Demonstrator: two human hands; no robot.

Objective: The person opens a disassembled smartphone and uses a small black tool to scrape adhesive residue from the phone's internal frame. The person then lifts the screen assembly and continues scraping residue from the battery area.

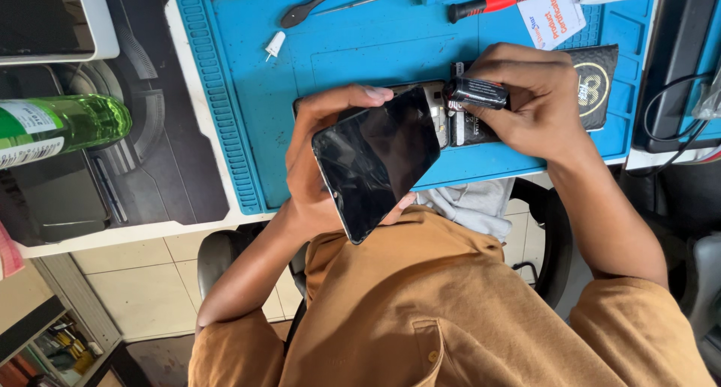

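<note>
left hand [315,169]: wrapped around the black phone screen [375,162], tilted, dead centre
right hand [537,102]: pinching a small black tube [478,93] at 1 o'clock of the screen
hidden: opened phone [439,109] mostly covered; tube tip not visible
mat: blue repair mat [248,94] underneath

Black glossy phone screen [375,162], tilted; small black tube [478,93] beside.

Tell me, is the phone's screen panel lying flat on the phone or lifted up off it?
Lifted. The left hand tilts the dark screen panel up off the phone body on the blue mat.
</note>
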